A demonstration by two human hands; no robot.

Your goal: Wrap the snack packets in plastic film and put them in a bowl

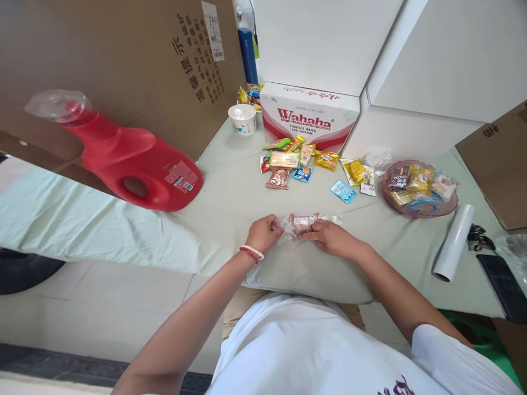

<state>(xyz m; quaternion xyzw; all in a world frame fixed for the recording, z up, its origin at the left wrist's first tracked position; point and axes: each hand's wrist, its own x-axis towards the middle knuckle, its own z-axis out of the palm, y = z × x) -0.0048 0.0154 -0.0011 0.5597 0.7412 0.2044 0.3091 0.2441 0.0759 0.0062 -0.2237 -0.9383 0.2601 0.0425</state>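
Near the table's front edge, a small reddish-brown snack packet (303,220) with a white label lies in crinkled clear plastic film (287,229). My left hand (262,235), with a red and white bracelet at its wrist, pinches the film at the packet's left end. From the other side, my right hand (331,237) grips the packet's right end, its fingers lying over the label side. Part of the packet is hidden beneath those fingers. More film sticks out past the packet on the right.
Several wrapped snacks (284,160) lie before a Wahaha carton (308,118). A pink bowl (448,207) of snacks, a film roll (454,243) and a phone (503,286) are right. Left stands a red jug (156,164); a paper cup (242,119) is behind.
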